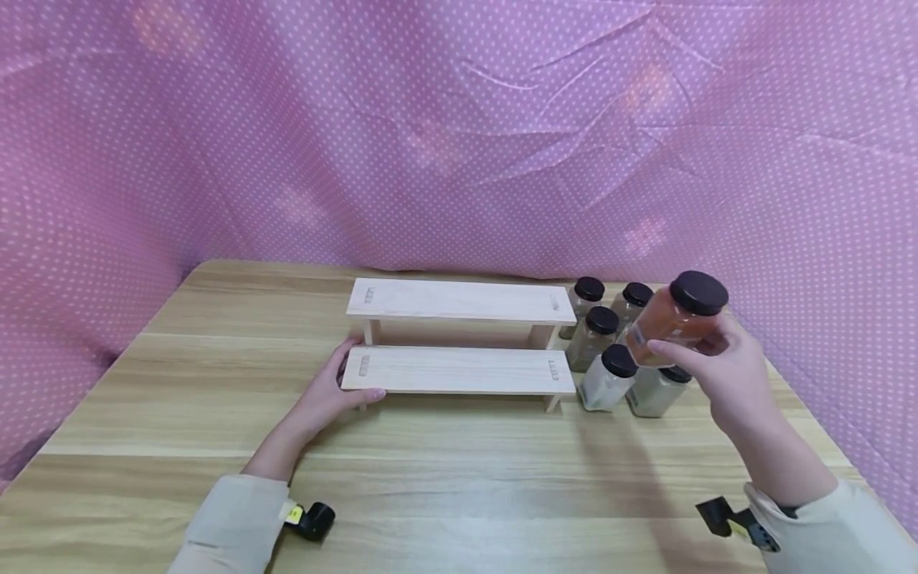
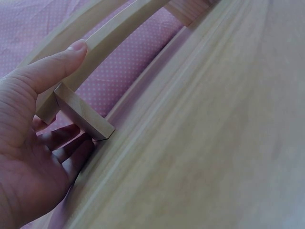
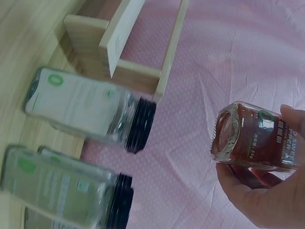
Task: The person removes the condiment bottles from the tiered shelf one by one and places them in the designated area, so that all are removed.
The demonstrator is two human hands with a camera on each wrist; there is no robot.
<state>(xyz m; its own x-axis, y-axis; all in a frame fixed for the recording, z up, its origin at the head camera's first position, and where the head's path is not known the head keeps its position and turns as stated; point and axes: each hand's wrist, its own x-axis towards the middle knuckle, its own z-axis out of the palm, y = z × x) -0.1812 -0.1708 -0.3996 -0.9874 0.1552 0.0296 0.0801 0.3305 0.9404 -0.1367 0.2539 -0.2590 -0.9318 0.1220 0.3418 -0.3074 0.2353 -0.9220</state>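
Observation:
A jar of red spice (image 1: 670, 327) with a black lid is gripped in my right hand (image 1: 727, 371), raised above the other jars. The right wrist view shows its glass base and label, with thumb and fingers on opposite sides of the jar (image 3: 257, 138). My left hand (image 1: 326, 395) holds the left end of a two-tier wooden rack (image 1: 459, 371). In the left wrist view, the thumb lies along the board's front edge and the fingers reach behind the short leg (image 2: 86, 112).
Several black-lidded spice jars stand close together at the rack's right end, among them a white-filled one (image 1: 602, 387) and a pale greenish one (image 1: 654, 395). The wooden table (image 1: 430, 478) meets a pink dotted curtain (image 1: 430, 143) behind the rack.

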